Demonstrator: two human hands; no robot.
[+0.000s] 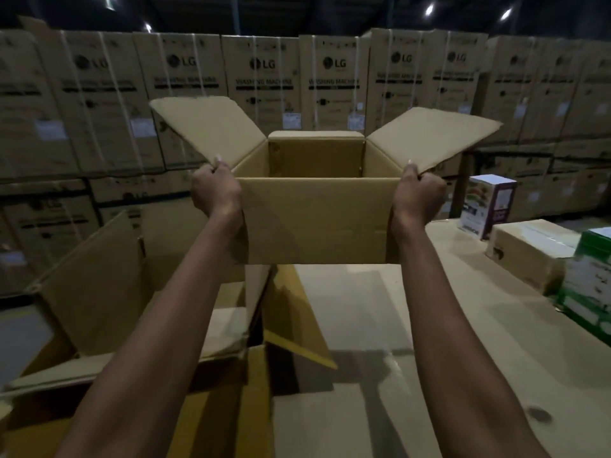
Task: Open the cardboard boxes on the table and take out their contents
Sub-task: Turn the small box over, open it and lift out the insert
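- Open cardboard box [315, 223], one: held in the air over the table's [363, 309] left edge; two side flaps spread wide. Nothing shows inside; its floor is hidden.
- Left hand [216, 190]: fingers clenched on the left flap [208, 127] at its near corner.
- Right hand [418, 196]: fingers clenched likewise on the right flap [433, 137].
- Handling, as judged: keep both grips level, tip the mouth nearer to check the floor, then set it aside clear of unopened stock.
- Sealed cardboard box [525, 252], one: near the right edge.
- Printed cartons, two: purple-and-white carton [489, 203] behind it, green-and-white carton [591, 276] at the right edge.
- Large opened box [99, 276], one: beside the left edge.
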